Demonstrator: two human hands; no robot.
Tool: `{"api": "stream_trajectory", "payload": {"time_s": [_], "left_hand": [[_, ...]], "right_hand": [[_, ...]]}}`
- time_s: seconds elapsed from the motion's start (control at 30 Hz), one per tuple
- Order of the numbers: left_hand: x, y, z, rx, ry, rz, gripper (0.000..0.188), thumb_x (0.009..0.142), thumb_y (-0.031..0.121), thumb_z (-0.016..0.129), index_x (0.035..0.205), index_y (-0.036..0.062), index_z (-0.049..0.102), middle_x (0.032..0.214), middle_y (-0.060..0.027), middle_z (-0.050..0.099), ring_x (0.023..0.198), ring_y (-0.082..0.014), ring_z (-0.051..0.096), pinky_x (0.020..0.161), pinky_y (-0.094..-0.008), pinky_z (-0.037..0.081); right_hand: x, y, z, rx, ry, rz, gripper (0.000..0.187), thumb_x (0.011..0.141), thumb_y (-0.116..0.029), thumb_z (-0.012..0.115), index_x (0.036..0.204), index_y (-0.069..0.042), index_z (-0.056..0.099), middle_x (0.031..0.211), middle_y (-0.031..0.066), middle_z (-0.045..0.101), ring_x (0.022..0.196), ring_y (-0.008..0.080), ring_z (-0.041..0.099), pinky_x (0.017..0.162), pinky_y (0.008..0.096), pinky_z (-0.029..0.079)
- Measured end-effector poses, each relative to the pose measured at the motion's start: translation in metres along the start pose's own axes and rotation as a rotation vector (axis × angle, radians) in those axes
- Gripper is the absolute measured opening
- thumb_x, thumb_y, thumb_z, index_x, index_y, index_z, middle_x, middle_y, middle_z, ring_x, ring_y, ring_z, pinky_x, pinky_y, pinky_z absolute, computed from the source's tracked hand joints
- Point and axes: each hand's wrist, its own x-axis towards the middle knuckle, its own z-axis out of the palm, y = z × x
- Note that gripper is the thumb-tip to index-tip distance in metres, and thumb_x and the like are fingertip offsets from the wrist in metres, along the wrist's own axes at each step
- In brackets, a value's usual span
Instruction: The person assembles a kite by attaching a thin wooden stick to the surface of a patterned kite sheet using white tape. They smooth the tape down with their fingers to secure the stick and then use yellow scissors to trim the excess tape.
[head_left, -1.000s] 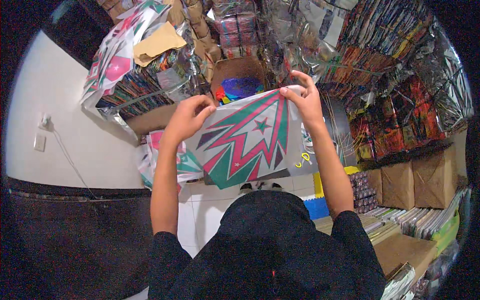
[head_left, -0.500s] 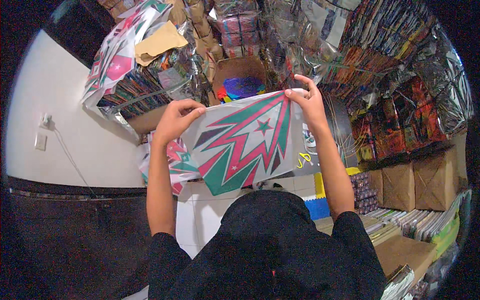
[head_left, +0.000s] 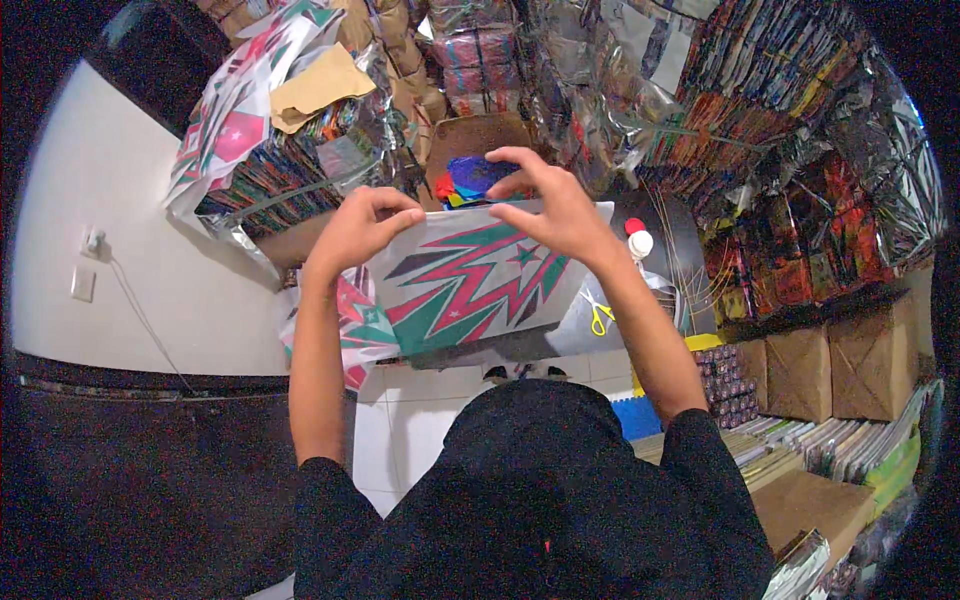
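A thin white sheet [head_left: 480, 290] printed with green and pink zigzags and a star hangs and lies over the near part of the table, below my hands. My left hand [head_left: 368, 232] pinches its upper left corner between thumb and fingers. Over the sheet's top edge, my right hand [head_left: 555, 208] is open, fingers and thumb apart, the thumb close to the edge. More sheets [head_left: 365, 320] with a like print lie beside my left forearm. Yellow-handled scissors [head_left: 600, 318] rest on the grey table [head_left: 570, 338], left of my right forearm.
A white bottle [head_left: 640, 244] and a red round item [head_left: 634, 226] stand beyond my right forearm. Blue and coloured pieces [head_left: 468, 178] sit by a brown box ahead. Wrapped bundles [head_left: 760, 70] pile up at the back and right; printed sheets [head_left: 240, 130] drape a stack at left.
My right hand has let go of the sheet's upper right corner and moved left along its top edge. The sheet has lowered, uncovering the scissors and bottle. My left hand stays nearly in place.
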Motion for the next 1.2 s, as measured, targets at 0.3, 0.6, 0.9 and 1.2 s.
{"api": "stream_trajectory", "payload": {"time_s": [0.3,0.6,0.9,1.2], "left_hand": [[-0.001,0.0,-0.006,-0.043,-0.054,-0.047,0.029,0.099,0.026,0.075,0.102,-0.0027,0.079,0.092,-0.007,0.075,0.09,-0.0141,0.069,0.082,-0.0332,0.055],[-0.011,-0.023,-0.026,-0.119,-0.042,-0.12,0.031,0.099,0.028,0.076,0.101,-0.0027,0.08,0.091,-0.002,0.076,0.085,-0.0095,0.065,0.078,-0.0305,0.054],[-0.005,-0.045,-0.018,-0.25,0.032,-0.107,0.028,0.098,0.026,0.08,0.11,0.0009,0.081,0.095,0.0005,0.076,0.087,-0.007,0.064,0.08,-0.027,0.053],[-0.023,-0.079,-0.001,-0.417,0.045,-0.27,0.026,0.096,0.019,0.081,0.115,0.0012,0.08,0.099,-0.0017,0.077,0.091,-0.0087,0.066,0.084,-0.0271,0.053]], "right_hand": [[-0.006,0.003,-0.001,-0.03,-0.068,0.127,0.043,0.089,-0.009,0.081,0.13,-0.007,0.067,0.095,0.0108,0.081,0.091,0.0205,0.08,0.085,0.0348,0.059],[-0.025,0.022,-0.051,0.198,-0.013,0.317,0.042,0.089,-0.012,0.083,0.129,-0.006,0.069,0.095,0.0061,0.08,0.09,0.0125,0.075,0.083,0.032,0.058],[-0.016,0.062,-0.061,0.462,0.261,0.405,0.057,0.086,-0.019,0.091,0.134,-0.005,0.065,0.102,0.0071,0.078,0.094,0.0126,0.072,0.086,0.0284,0.055],[-0.013,0.086,-0.075,0.453,0.393,0.456,0.058,0.085,-0.02,0.092,0.133,-0.003,0.066,0.106,0.0107,0.078,0.095,0.0164,0.074,0.088,0.0302,0.056]]}}
